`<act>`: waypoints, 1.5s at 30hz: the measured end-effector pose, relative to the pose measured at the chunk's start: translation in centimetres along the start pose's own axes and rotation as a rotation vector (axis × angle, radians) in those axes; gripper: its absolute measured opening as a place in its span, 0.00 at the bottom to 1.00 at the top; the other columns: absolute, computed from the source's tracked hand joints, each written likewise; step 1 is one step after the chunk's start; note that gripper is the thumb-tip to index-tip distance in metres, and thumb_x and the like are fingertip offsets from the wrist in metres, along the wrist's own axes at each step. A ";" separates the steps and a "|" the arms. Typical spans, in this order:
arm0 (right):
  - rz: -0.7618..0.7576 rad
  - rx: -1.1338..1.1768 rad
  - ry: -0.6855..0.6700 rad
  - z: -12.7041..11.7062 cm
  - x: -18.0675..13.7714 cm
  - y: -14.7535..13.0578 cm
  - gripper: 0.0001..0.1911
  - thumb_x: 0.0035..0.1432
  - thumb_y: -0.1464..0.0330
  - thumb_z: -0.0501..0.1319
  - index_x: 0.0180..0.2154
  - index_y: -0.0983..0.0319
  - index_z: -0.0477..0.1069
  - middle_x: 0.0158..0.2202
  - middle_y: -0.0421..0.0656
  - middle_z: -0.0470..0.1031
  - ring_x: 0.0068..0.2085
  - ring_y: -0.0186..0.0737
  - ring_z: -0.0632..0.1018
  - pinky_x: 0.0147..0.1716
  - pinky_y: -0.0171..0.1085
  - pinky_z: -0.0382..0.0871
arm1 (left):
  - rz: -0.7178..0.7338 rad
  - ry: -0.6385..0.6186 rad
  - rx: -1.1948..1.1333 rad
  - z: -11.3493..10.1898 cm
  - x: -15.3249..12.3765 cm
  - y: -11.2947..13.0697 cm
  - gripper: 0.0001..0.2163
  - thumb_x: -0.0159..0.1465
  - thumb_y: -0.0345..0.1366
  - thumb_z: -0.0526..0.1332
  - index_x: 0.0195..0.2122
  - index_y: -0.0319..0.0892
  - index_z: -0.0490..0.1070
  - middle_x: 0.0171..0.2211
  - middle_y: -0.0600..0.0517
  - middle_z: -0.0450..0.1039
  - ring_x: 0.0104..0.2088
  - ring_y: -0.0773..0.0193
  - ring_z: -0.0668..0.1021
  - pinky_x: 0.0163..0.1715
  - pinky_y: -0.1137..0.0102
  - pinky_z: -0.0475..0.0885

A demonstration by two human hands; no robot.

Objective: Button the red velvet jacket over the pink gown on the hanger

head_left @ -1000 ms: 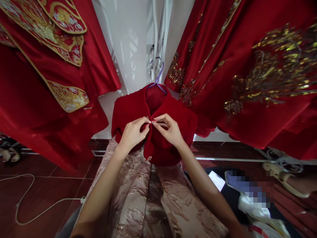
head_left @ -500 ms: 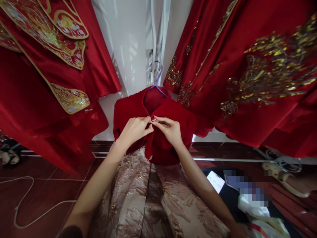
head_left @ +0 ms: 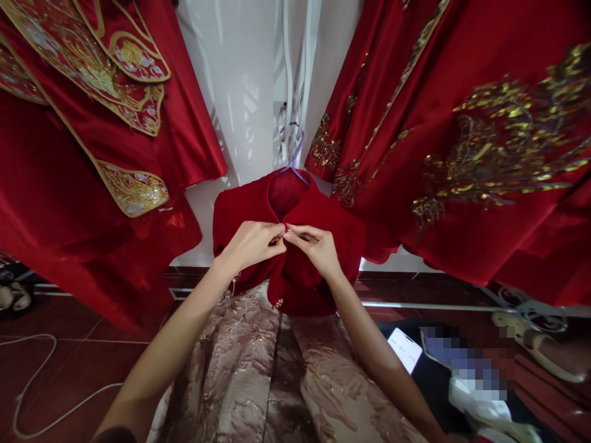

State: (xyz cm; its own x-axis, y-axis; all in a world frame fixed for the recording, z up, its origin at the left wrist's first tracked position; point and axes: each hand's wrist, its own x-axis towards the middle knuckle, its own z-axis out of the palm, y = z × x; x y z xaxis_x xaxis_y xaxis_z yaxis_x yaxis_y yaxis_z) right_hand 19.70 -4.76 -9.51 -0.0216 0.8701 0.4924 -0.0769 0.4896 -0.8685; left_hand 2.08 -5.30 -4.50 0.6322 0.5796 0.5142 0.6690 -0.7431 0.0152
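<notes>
A red velvet-like jacket point(head_left: 318, 200) hangs on a thin purple hanger point(head_left: 294, 161) in front of me. My left hand point(head_left: 256, 242) is closed in a pinch at its front edge, just below the collar. My right hand point(head_left: 318, 247) meets it there, thumb and forefinger pinching a small shiny button point(head_left: 289, 232). The fingertips of both hands nearly touch, and the exact state of the fastening is hidden between them. Lower on the front edge, another small shiny fastener point(head_left: 277, 303) hangs free.
Red garments with gold embroidery point(head_left: 133, 187) hang at left, others with gold sequins point(head_left: 503, 147) at right. Champagne textured fabric point(head_left: 240, 363) spreads below the jacket. A phone point(head_left: 405, 349) lies on dark fabric at lower right, near someone's clog-clad foot point(head_left: 540, 347). A white cable point(head_left: 34, 387) crosses the floor.
The view has shifted slightly, so the scene sits a little lower. Both hands stay together at the jacket's front, with only small finger movements.
</notes>
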 end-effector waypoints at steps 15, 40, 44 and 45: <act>-0.186 -0.136 -0.084 0.8 -1.1 2.0 0.26 0.50 0.73 0.58 0.52 0.56 0.61 0.51 0.44 0.67 0.53 0.41 0.70 0.52 0.42 0.66 | -0.292 0.285 -0.787 6.9 -1.9 1.5 0.11 0.64 0.30 0.51 0.47 0.43 0.66 0.46 0.48 0.72 0.46 0.66 0.74 0.42 0.72 0.71; -0.142 -0.559 -0.033 -0.7 -4.6 5.7 0.36 0.43 0.73 0.61 0.55 0.63 0.53 0.51 0.53 0.63 0.46 0.44 0.72 0.43 0.43 0.70 | -0.498 0.251 -0.287 9.3 -5.7 2.3 0.29 0.59 0.22 0.48 0.61 0.48 0.53 0.52 0.46 0.65 0.51 0.56 0.72 0.51 0.60 0.69; 0.080 -0.446 0.005 -2.8 -4.4 5.6 0.16 0.47 0.71 0.56 0.42 0.61 0.68 0.36 0.44 0.75 0.34 0.42 0.76 0.37 0.41 0.71 | -0.430 0.286 -0.370 7.9 -5.6 3.1 0.29 0.58 0.22 0.49 0.61 0.50 0.54 0.56 0.50 0.65 0.54 0.59 0.70 0.55 0.62 0.66; 0.143 -0.357 0.032 -3.6 -4.3 5.2 0.13 0.49 0.69 0.55 0.38 0.61 0.70 0.32 0.42 0.76 0.31 0.42 0.77 0.34 0.41 0.72 | -0.410 0.256 -0.386 7.7 -5.5 3.3 0.28 0.60 0.24 0.50 0.61 0.50 0.54 0.55 0.50 0.66 0.54 0.59 0.70 0.54 0.62 0.66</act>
State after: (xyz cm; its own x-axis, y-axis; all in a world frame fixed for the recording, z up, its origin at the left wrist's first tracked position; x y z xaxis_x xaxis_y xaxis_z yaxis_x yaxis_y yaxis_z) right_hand 23.03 -5.73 -16.32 0.0245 0.9298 0.3674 0.2765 0.3468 -0.8962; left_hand 3.82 -8.31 -13.92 0.2074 0.7809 0.5893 0.6177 -0.5716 0.5401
